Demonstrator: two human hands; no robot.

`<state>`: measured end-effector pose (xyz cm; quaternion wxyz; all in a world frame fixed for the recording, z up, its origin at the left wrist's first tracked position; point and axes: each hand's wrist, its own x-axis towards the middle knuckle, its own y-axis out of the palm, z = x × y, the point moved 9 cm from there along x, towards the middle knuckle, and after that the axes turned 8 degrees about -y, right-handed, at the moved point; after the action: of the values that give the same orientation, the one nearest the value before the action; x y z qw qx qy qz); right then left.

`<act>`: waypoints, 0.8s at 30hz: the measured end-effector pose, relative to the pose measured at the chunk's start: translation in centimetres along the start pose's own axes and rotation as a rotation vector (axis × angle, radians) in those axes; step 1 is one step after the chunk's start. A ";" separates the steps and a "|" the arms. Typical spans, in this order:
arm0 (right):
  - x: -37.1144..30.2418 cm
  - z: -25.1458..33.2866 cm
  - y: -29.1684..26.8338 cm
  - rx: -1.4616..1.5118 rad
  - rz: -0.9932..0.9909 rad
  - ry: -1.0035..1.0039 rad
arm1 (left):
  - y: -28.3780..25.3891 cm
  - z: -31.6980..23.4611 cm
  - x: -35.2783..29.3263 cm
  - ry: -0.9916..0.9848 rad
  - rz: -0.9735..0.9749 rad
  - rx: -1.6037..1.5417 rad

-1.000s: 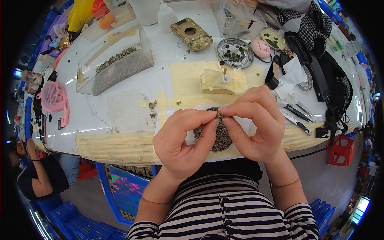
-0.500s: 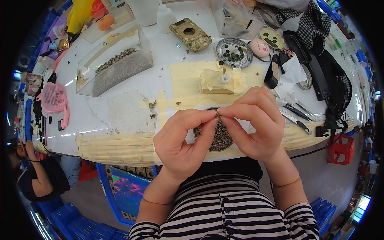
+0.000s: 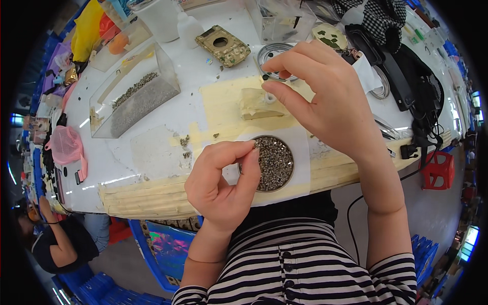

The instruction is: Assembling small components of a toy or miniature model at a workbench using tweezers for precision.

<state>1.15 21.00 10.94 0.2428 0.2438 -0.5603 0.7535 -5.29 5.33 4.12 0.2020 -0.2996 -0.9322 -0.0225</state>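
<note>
My left hand (image 3: 221,180) pinches a tiny drab piece (image 3: 256,145) between thumb and forefinger. Beneath it lies a round tin (image 3: 293,168) filled with small metallic bits (image 3: 277,162). My right hand (image 3: 328,96) is raised farther out, thumb and forefinger apart. It hovers over a round clear dish (image 3: 262,53), mostly hidden by the hand. A small dark piece (image 3: 265,78) shows near these fingertips; I cannot tell whether they touch it. Just below them stands a block wrapped in yellow tape (image 3: 254,109), with a white ring (image 3: 270,98) on top.
A camouflage-painted model vehicle hull (image 3: 223,47) sits at the back. To the left are a clear box (image 3: 152,96) of grey bits and a pink mesh item (image 3: 66,145). Black straps (image 3: 399,86) lie at right. Another person (image 3: 66,239) is at far left.
My hands have separated. The right one has moved up and away to the dish, its fingers parting, while the left still pinches the tiny piece. The view has shifted slightly.
</note>
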 end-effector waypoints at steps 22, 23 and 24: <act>-4.5 0.6 0.2 0.704 -0.375 0.290 | -0.6 0.2 0.1 -0.033 -0.049 -0.044; -4.5 0.6 0.3 0.709 -0.382 0.291 | -0.6 0.2 0.1 -0.030 -0.047 -0.041; -4.5 0.6 0.4 0.710 -0.377 0.293 | -0.6 0.1 0.1 -0.027 -0.046 -0.038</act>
<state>4.45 19.93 7.92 0.3542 0.3009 -0.1715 0.8687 -5.74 4.90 4.07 0.1828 -0.2823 -0.9409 -0.0407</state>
